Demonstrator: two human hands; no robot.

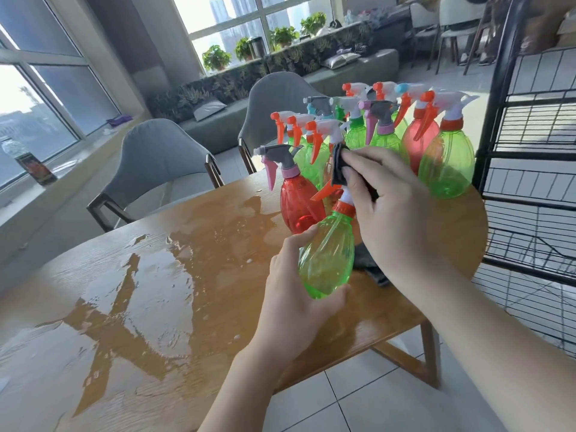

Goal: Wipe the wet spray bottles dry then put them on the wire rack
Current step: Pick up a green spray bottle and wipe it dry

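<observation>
Early going: left hand (pixel 293 294) grips a green bottle (pixel 327 254) above the wet surface (pixel 156 275), right hand (pixel 396 210) pinches a dark cloth (pixel 338 165) on its sprayer, wire rack (pixel 530 151) bare, many bottles (pixel 389 129) waiting.

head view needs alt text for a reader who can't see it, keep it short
A person's left hand holds a green spray bottle over a wet wooden table while the right hand wipes its nozzle with a dark cloth. More bottles stand behind, beside a black wire rack.
</observation>
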